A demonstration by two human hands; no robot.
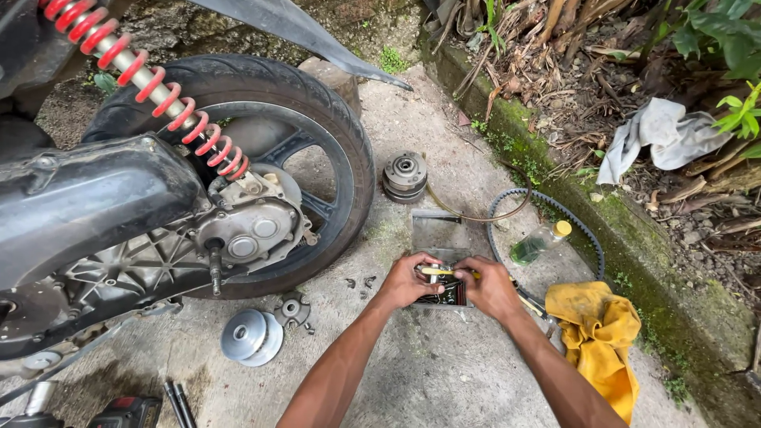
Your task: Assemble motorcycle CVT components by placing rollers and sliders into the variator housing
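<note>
Head view: both hands' fingers [432, 265] clamp a yellow-handled tool [441, 272] over a metal tray [434, 230], between rear wheel [261, 158] and yellow rag [598, 337].

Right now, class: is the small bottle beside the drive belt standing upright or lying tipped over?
Tipped over. The small bottle lies on its side on the concrete, yellow cap pointing up-right, inside the drive belt loop.

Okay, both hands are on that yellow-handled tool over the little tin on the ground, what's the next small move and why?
Probably lift the yellow-handled tool clear of the tin before turning toward the scooter. Both the left hand and the right hand meet on it right above the tin's open compartment, so the grip looks set, and small loose parts lie on the concrete just left of the hands, easy to knock.
</note>
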